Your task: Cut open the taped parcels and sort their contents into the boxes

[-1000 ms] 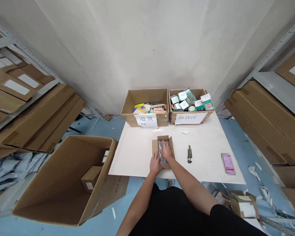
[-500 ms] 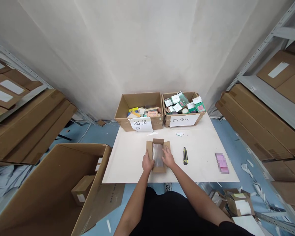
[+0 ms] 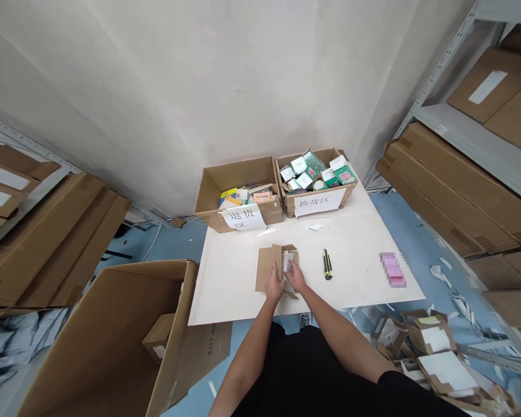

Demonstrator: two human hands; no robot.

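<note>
Small open brown cardboard box [image 3: 276, 256]: inside partly hidden by the bare right hand [image 3: 296, 277]; contents too small to identify.
Pink rectangular item [image 3: 393, 270]: blurred into pixels.
Large open brown cardboard carton [image 3: 113, 307]: cut off by the bottom edge.

1 held carton [image 3: 276, 255], 2 labelled boxes [image 3: 274, 212] and 1 cutter [image 3: 327, 264] show.

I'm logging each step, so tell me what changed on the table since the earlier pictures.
The small box, open side up before, has been tipped toward the right, held by the left hand. The right hand now has its fingers at the plastic package in the opening; whether it grips it is unclear. The knife and the labelled boxes stayed put.
</note>
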